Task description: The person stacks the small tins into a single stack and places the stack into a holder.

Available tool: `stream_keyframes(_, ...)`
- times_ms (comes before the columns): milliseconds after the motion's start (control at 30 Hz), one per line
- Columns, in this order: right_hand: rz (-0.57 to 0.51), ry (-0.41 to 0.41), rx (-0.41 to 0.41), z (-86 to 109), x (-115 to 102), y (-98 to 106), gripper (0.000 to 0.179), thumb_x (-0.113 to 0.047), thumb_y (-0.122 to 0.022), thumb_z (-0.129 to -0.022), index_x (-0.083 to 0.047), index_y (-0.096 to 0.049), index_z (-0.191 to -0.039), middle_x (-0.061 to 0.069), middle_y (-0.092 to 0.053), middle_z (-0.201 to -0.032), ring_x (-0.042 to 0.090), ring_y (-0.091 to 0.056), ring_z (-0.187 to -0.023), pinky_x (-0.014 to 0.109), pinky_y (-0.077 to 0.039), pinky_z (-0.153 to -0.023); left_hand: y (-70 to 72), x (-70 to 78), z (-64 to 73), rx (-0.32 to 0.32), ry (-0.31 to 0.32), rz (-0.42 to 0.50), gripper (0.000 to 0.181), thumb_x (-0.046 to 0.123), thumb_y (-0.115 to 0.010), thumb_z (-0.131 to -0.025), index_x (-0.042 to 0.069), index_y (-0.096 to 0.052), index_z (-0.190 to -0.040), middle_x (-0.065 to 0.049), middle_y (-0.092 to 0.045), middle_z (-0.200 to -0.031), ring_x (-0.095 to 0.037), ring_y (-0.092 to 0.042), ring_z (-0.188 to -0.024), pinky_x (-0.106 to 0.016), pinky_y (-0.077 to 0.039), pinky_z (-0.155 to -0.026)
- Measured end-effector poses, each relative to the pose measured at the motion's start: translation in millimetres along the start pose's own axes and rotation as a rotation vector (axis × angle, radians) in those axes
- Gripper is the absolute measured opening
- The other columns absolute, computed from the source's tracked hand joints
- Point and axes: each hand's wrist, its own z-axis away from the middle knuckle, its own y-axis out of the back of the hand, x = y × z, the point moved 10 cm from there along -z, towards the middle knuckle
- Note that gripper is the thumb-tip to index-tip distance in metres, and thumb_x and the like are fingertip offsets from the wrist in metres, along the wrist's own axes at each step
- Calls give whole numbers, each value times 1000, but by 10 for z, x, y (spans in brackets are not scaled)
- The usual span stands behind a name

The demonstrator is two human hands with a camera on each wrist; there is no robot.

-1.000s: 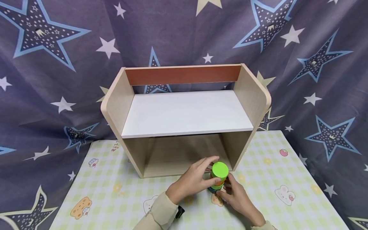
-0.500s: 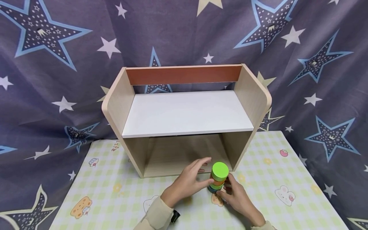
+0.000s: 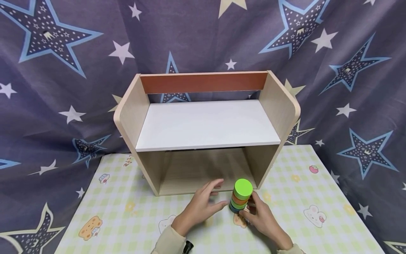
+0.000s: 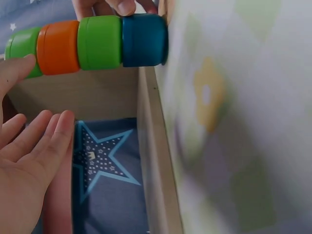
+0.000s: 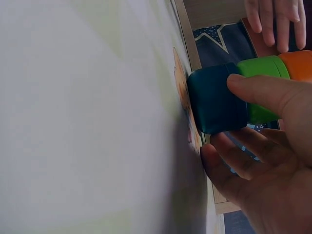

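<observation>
An upright stack of small smooth cylinders stands on the table in front of the shelf unit. Its dark blue cylinder (image 5: 214,97) is at the bottom, followed by a green cylinder (image 4: 100,42), an orange cylinder (image 4: 58,47) and a bright green top cylinder (image 3: 243,188). My right hand (image 3: 264,217) holds the bottom of the stack, thumb on the near side of the dark blue cylinder and fingers round its far side. To the left, my left hand (image 3: 201,208) is apart from the stack, fingers extended and thumb spread, holding nothing.
Behind the hands stands a wooden shelf unit (image 3: 207,123) with a white upper shelf and a lower compartment open to the front. Its side panel (image 3: 280,109) rises at the right. A checked cloth (image 3: 317,190) covers the table, and a star-patterned curtain (image 3: 203,35) hangs behind.
My left hand has let go of the upper part of the stack and moved left, away from it. The right hand and the stack have stayed in place.
</observation>
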Motion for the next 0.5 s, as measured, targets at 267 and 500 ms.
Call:
stream_keyframes(267,-13,-4,-4,-2,25,-6,59,-9,-81,-86,-13,-48,-135,8,-64,-123,26,-65,-110,36,-57,-90,-72,-100,86,2,16,28,67,20,-78,-90,14,-44,-147,-7,-54,-139,-29,-55,-124,-31,-53,-97)
stream_keyframes(500,-12,-5,-6,-3,28,-10,60,-9,-81,-86,-14,-48,-136,8,-64,-123,25,-65,-110,36,-57,-89,-112,-185,111,-6,47,52,65,20,-77,-91,14,-44,-146,-8,-54,-139,-31,-55,-125,-33,-53,-97)
